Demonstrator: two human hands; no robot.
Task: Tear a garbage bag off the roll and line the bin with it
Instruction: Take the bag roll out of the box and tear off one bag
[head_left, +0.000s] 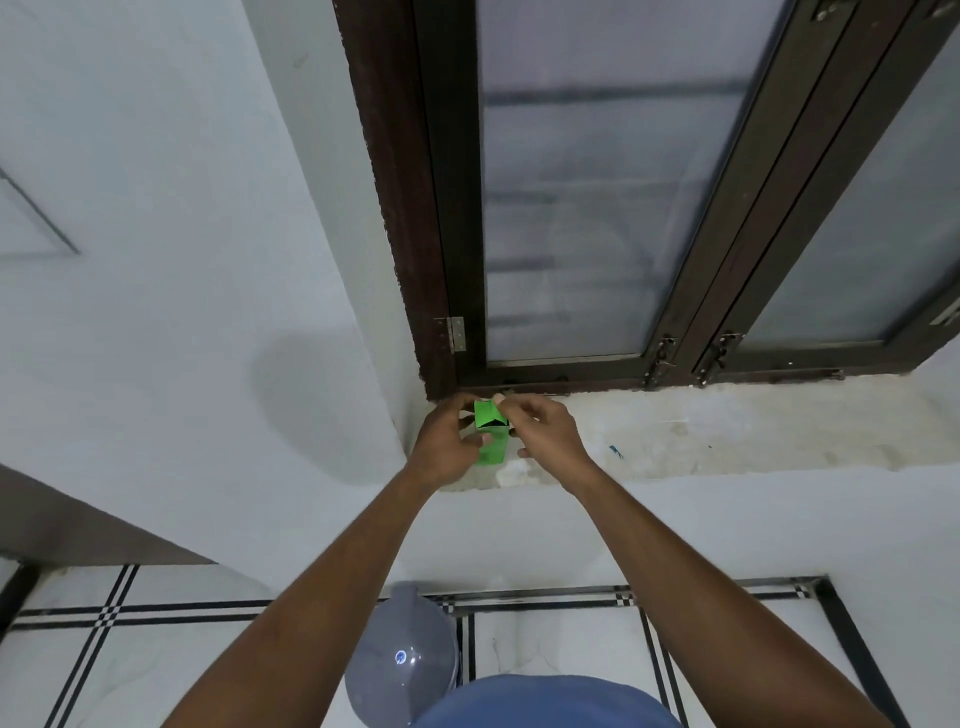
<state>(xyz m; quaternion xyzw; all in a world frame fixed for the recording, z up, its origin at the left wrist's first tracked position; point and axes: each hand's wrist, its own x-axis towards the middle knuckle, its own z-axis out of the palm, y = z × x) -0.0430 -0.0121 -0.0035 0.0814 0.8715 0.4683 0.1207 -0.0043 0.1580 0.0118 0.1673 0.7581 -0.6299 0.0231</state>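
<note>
opening: green carton (491, 432) of bags, flap up, at 12 o'clock on window sill (727, 431).
left hand (445, 441): gripping carton body.
right hand (540, 431): pinching flap.
bin (400, 660): 6 o'clock, unlined.
next: likely draw roll out, tear one bag.
</note>
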